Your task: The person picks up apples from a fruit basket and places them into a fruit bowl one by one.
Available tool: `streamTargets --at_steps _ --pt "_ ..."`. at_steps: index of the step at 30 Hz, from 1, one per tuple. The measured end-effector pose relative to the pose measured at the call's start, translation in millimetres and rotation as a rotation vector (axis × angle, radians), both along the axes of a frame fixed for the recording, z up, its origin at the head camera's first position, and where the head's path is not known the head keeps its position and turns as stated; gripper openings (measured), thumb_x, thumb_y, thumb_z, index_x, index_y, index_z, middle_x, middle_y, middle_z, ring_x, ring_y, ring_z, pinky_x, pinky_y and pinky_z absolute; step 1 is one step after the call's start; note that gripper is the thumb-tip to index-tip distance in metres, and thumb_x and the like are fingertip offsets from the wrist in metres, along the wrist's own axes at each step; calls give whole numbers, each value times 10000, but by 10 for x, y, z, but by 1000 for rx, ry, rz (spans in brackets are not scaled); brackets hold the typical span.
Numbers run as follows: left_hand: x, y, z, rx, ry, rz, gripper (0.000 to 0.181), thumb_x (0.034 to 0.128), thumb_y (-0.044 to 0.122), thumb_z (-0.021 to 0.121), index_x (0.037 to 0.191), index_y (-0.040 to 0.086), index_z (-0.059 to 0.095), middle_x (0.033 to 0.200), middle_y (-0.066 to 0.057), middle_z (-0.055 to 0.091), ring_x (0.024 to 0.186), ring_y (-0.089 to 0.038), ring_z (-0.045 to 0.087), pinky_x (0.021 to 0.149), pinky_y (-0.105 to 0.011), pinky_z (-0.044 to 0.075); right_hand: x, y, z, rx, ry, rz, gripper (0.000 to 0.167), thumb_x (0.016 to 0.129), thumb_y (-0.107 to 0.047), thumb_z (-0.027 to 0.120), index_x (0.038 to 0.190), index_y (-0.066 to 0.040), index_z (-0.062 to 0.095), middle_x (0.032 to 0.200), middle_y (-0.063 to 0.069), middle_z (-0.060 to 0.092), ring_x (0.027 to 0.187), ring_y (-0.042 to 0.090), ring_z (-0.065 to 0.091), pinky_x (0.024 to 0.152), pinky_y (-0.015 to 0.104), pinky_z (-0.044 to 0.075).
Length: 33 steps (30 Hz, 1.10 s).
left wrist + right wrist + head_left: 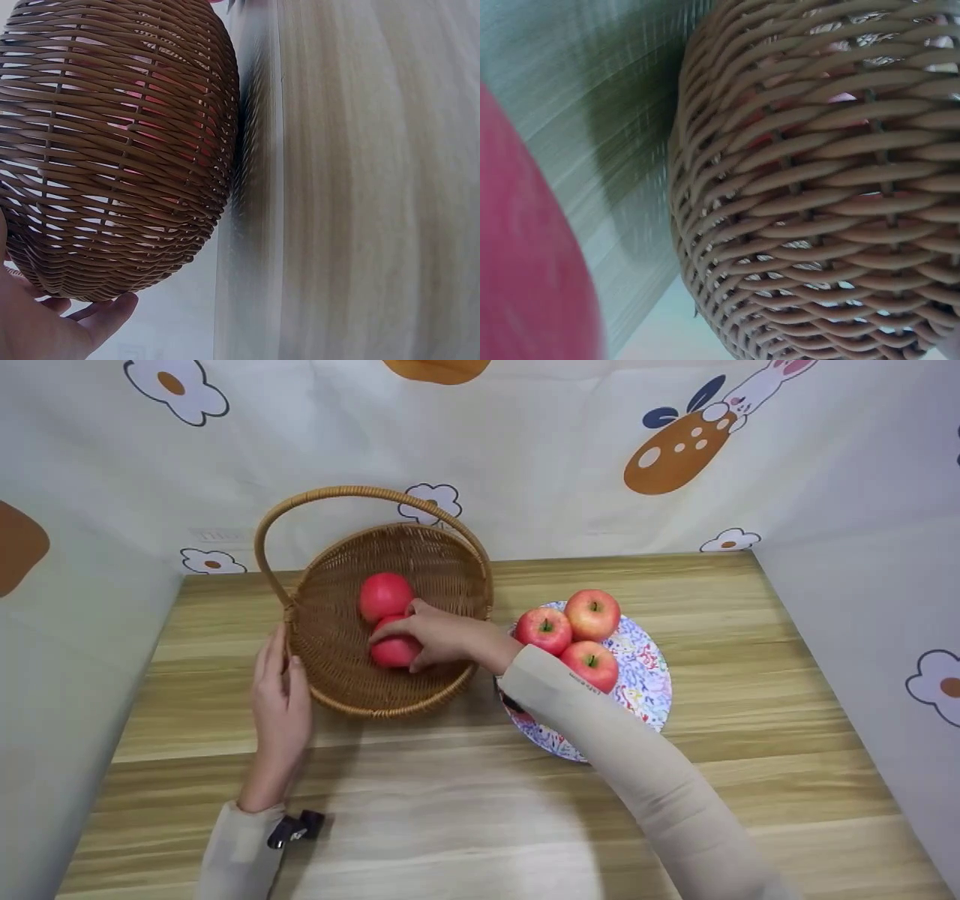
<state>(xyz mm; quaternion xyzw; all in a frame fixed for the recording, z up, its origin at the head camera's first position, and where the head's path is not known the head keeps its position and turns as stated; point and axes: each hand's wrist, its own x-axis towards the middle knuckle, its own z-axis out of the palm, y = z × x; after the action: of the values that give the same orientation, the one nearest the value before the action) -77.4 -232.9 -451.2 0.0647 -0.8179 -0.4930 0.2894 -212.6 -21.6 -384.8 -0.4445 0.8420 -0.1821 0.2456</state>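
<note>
A round wicker basket (330,660) with a tall arched handle stands at the left of the table. My left hand (281,705) rests against its left outer side, fingers fairly straight; in the left wrist view that hand (67,326) touches the woven wall (112,150). Inside the basket my right hand (442,637) grips a red apple (391,649), fingers curled over it. Another red apple (386,594) lies just behind. In the right wrist view the basket's wall (817,172) hides most of the right hand.
Right of the basket, a patterned round plate (649,675) holds several apples (592,615), partly under the right sleeve (637,765). A blurred red surface (532,240) is close in the right wrist view. A printed cloth (525,457) stands behind the wooden table (750,697).
</note>
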Motion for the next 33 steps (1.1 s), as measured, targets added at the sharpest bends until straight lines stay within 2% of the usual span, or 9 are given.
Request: streamTargets --at_steps 5,13,21,28,33 --pt "2 0 9 7 -8 -3 498 1079 44 458 1565 -61 438 1623 -288 398 1539 -436 329 1295 -417 235 11 -19 -37 27 4 -20 703 910 -62 821 1534 -254 558 1502 235 500 1371 335 461 1169 467 424" --pt "1 2 9 22 -7 -9 504 1074 31 455 1569 -60 431 1618 -276 407 1526 -404 359 1286 -376 254 45 -20 -48 34 5 -67 772 860 -69 873 1526 -225 514 1484 260 488 1383 354 488 1152 496 454" --pt "-2 -5 7 25 -4 -18 508 1076 32 454 1574 -61 420 1610 -282 411 1508 -410 384 1278 -390 274 55 -2 -64 -9 71 -131 675 879 -169 869 1461 -186 528 1418 235 486 1276 346 585 1066 481 538" --pt "5 2 4 6 12 -13 502 1069 24 454 1563 -67 436 1587 -297 432 1494 -436 393 1279 -452 278 61 14 -75 -22 125 -121 586 946 -240 785 1495 -213 583 1387 257 492 1215 355 603 1000 485 571" --pt "2 -1 3 6 4 -12 506 1069 38 457 1565 -62 435 1583 -288 440 1482 -439 405 1275 -490 284 67 22 -67 -5 138 -144 580 942 -229 784 1486 -205 583 1389 257 483 1177 354 617 982 480 578"
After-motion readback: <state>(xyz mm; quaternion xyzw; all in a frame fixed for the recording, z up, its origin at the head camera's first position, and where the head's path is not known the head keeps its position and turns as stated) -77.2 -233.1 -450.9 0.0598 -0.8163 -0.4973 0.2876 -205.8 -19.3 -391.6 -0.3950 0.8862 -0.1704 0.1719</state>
